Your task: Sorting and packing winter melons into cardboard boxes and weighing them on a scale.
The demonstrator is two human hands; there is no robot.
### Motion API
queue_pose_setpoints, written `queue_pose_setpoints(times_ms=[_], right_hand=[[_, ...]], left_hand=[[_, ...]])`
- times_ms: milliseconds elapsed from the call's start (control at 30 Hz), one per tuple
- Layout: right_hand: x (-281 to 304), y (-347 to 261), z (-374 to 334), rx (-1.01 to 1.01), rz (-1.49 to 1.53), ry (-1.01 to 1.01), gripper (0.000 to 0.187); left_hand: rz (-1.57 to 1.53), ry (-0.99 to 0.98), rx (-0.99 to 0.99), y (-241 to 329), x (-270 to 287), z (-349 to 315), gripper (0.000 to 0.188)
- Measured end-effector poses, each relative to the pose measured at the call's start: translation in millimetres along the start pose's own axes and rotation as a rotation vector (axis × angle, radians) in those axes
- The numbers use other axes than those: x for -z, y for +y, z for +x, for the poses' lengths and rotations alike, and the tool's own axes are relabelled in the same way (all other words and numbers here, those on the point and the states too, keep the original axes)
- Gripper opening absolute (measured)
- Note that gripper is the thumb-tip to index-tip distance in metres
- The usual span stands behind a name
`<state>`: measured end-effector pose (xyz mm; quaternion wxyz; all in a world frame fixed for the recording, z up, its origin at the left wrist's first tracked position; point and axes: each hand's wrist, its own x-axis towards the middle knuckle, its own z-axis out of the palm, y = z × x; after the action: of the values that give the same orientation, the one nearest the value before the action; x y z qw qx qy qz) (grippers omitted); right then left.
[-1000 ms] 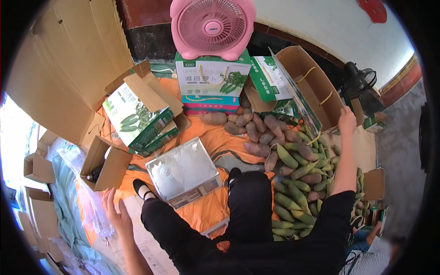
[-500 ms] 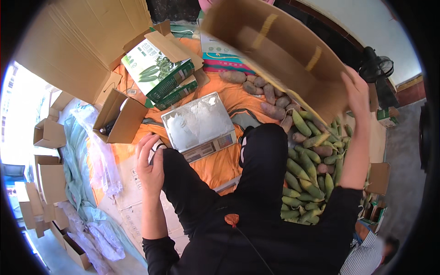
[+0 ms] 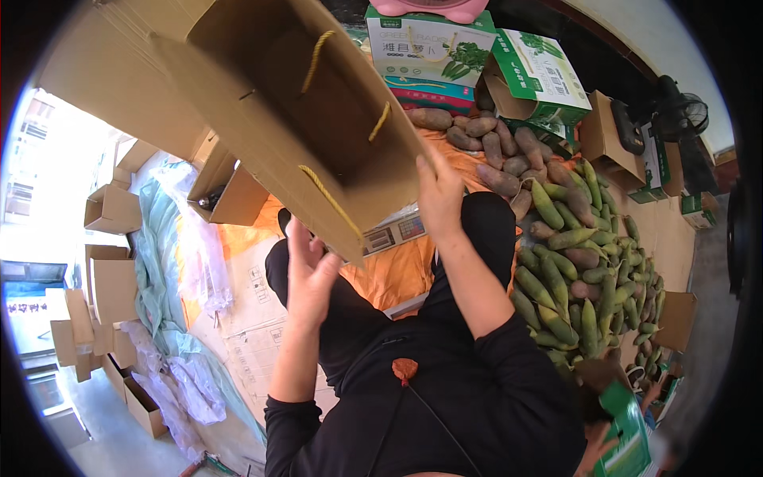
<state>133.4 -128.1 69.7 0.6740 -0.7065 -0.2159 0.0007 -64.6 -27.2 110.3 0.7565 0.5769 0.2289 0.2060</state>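
Note:
A large brown cardboard box (image 3: pixel 354 119), tilted with its hollow inside facing me, hangs in the air above my lap. Yellow rope handles (image 3: pixel 315 62) show on its inner walls. My right hand (image 3: pixel 439 195) is closed on the box's right edge. Beside the lower left corner, my left hand (image 3: pixel 308 274) has its thumb and fingers apart; whether it touches the cardboard I cannot tell. The weighing scale (image 3: pixel 389 235) between my knees is mostly covered by the box; part of its front panel shows.
Right of my knee lie piled green radishes (image 3: pixel 560 294) and brownish-purple root vegetables (image 3: pixel 501 179). Printed green-and-white cartons (image 3: pixel 548 75) stand behind them, near a black fan (image 3: pixel 679 107). A small open carton (image 3: pixel 230 191) is at left. Another person's hand (image 3: pixel 596 445) is beside a green box (image 3: pixel 624 433).
The box has swung from the upper right to the left, over the scale, carried by my right hand. My left hand has moved right, close to its corner. A green box now shows at lower right.

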Motion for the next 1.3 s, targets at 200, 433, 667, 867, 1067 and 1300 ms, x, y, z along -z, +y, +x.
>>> queue_pose_setpoints(times_ms=[200, 433, 667, 867, 1067, 1300], right_hand=[[-15.0, 3.6, -52.6, -0.209, 0.299, 0.015, 0.041], [-35.8, 28.0, -107.6, -0.196, 0.201, -0.062, 0.050], [-22.4, 21.4, -123.9, -0.436, 0.248, -0.329, 0.066], [17.6, 5.6, -108.9, -0.362, 0.251, -0.533, 0.044], [98.2, -34.5, -28.0, -0.136, 0.244, -0.124, 0.024], [201.0, 119.2, -15.8, -0.335, -0.241, 0.021, 0.023]], left_hand=[[0.071, 0.011, -0.010, -45.2, -28.6, -18.4, 0.110], [0.084, 0.391, -0.119, -73.0, -6.4, 34.3, 0.042], [0.078, 0.444, 0.179, -56.5, 39.3, 43.9, 0.033], [0.378, 0.276, 0.395, -23.1, 80.4, 89.0, 0.031], [0.516, 0.126, 0.554, -48.9, 131.1, 132.3, 0.034], [0.356, 0.437, 0.335, -67.7, 170.6, 147.8, 0.038]])
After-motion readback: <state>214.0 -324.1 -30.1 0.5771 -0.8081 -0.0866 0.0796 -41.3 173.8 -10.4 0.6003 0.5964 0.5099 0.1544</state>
